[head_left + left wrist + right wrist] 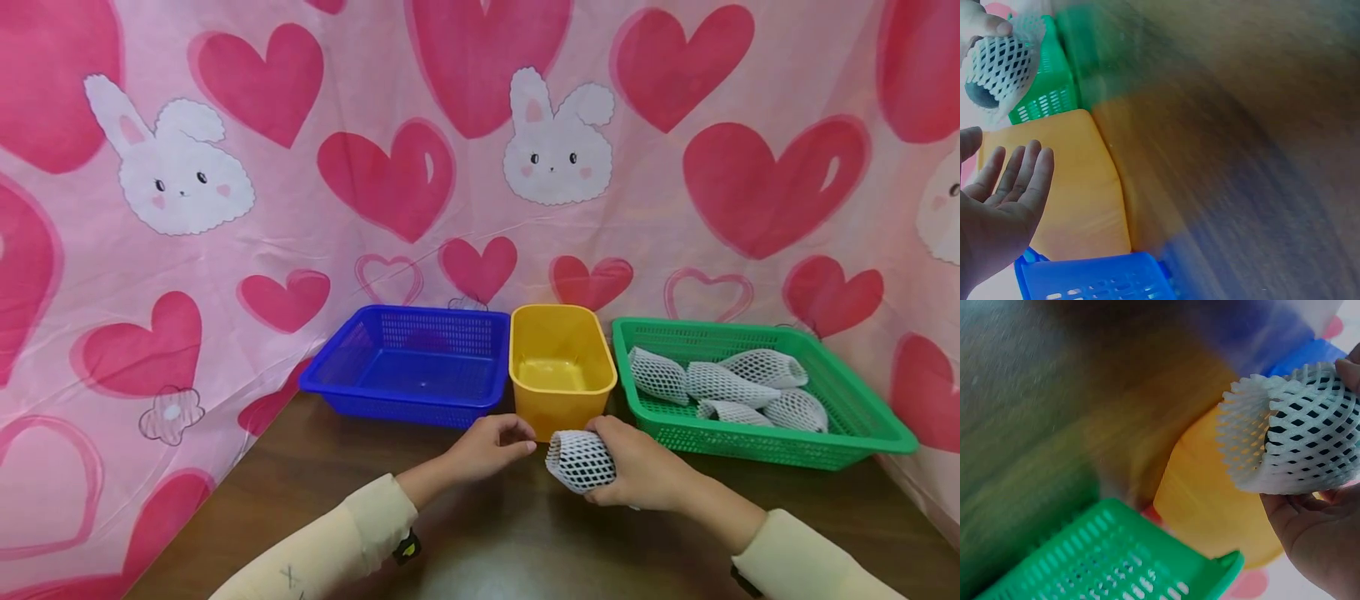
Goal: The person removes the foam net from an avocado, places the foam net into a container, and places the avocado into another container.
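My right hand [648, 467] grips a white foam net sleeve [581, 461] above the table, in front of the yellow bin [562, 412]. Inside the sleeve [1004, 62] a dark, rounded thing [982, 95] shows through the open end in the left wrist view; its kind is not clear. The right wrist view shows the sleeve [1310, 434] with its frayed mouth toward the camera. My left hand [487, 447] hovers by the bin's front, a little left of the sleeve and apart from it. Its fingers [1038, 178] are loosely extended with nothing in them.
A blue basket [420, 408] stands left of the yellow bin, with nothing visible in it. To the right, a green basket [750, 442] holds several net-sleeved things [727, 383]. Behind them hangs a pink cloth [465, 208] with hearts and rabbits. All stand on a brown wooden table [322, 500].
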`<state>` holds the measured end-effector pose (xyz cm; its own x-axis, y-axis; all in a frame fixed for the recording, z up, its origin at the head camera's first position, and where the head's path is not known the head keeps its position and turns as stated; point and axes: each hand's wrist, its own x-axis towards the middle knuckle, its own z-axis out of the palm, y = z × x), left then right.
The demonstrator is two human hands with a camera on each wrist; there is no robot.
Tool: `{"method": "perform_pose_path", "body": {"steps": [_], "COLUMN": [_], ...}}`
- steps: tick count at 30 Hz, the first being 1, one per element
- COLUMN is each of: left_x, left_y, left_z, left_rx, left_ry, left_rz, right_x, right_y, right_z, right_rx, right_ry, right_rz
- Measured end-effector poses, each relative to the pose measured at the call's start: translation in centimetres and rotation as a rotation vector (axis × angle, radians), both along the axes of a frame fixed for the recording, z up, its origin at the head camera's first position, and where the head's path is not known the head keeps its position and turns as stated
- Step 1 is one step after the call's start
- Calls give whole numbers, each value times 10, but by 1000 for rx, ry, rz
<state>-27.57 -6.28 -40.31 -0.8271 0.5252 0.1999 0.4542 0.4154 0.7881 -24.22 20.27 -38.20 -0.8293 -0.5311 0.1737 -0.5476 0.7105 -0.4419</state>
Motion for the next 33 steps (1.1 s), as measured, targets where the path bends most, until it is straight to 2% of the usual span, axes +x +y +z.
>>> {"method": "perform_pose_path", "body": {"steps": [7,13,23,29,33], "left_x": [1,2,3,3,5], "left_y": [-4,-8,-11,-11,-10], "left_z": [-7,-11,-16,-20,-21], "left_rx": [-45,-61,-69,-57,-79], "left_ry": [25,4,-16,-2,-20], "left_rz": [8,7,-6,-36,-34], "right_x": [-2,-4,-4,-4,-4], "right_y": [-11,-19,-27,-28,-28], "right_z": [-15,-24,-30,-33,-36], "right_rx": [39,52,67,65,66], "right_ry": [29,1,-74,-72,-62], "right_rz": [22,13,-1,21,28]}}
